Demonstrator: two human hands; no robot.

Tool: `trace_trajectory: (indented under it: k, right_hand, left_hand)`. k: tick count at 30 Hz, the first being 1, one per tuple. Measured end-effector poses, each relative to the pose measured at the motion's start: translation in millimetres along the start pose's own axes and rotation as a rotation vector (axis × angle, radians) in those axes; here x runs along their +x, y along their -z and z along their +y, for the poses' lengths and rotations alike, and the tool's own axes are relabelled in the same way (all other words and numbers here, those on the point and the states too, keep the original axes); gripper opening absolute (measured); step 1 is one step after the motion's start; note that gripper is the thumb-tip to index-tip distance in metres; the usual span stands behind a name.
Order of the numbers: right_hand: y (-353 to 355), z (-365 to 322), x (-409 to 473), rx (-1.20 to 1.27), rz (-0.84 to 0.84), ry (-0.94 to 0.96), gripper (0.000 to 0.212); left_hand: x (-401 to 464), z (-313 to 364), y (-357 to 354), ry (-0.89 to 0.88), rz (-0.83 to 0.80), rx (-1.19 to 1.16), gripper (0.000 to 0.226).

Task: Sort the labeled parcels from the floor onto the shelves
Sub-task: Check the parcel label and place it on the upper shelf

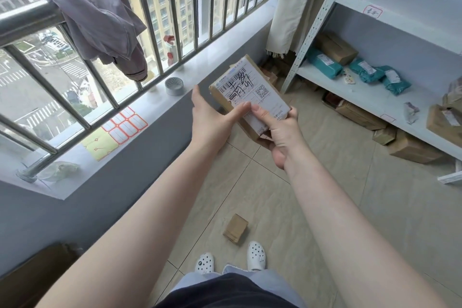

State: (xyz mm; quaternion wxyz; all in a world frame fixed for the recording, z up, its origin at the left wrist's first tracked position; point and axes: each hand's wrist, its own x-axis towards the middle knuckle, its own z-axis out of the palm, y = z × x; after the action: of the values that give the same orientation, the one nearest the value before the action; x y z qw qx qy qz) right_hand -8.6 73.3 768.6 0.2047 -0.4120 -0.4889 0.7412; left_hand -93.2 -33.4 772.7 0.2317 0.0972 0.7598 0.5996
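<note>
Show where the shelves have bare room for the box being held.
The middle shelf is bare along its front, between the teal bags and the grey packet. The upper shelf looks bare around its label. Crowded: the floor boxes beneath.

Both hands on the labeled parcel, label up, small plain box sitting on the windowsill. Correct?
Not quite. Head view shows the small plain box on the floor by the shoes, not the windowsill. The left hand and right hand do hold the labeled parcel, label up.
</note>
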Motion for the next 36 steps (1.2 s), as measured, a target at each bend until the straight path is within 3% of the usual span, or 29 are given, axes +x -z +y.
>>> trace_trajectory:
  k: [3,6,11,16,20,21,25,32,36]
  right_hand:
    - [-3.7,3.4,-2.3,0.057,-0.007,-0.03,0.077]
    - [0.4,5.7,-2.8,0.023,-0.034,-0.061,0.075]
    - [16.6,6.7,-0.4,-0.165,-0.054,-0.054,0.068]
    - [24.6,7.3,-7.0,-0.235,-0.109,0.003,0.059]
    - [42.7,9.8,-10.8,-0.248,-0.066,-0.012,0.049]
    - [49.3,10.3,-11.2,-0.248,-0.043,-0.015,0.044]
    - [82.1,13.0,-13.8,-0.204,0.025,-0.017,0.017]
    - [151.0,18.8,-21.6,-0.097,0.133,0.0,0.01]
    - [200.9,22.4,-21.7,-0.084,0.188,0.003,0.01]
  left_hand:
    - [-3.0,-1.7,-4.7,0.164,-0.138,-0.192,0.091]
    - [0.4,-3.9,-2.8,0.159,-0.179,-0.269,0.067]
    - [12.9,-4.3,11.8,0.128,-0.267,-0.286,0.07]
    - [15.2,-4.5,4.8,0.072,-0.365,-0.23,0.048]
    - [12.4,-11.5,-17.2,0.051,-0.423,-0.154,0.087]
    - [11.7,-14.9,-25.0,0.047,-0.439,-0.153,0.087]
    - [4.9,-27.4,-57.5,0.074,-0.5,-0.146,0.074]
    - [-21.8,-33.9,-122.2,0.114,-0.619,-0.145,0.045]
    - [-43.0,-36.0,-168.5,0.127,-0.636,-0.128,0.042]
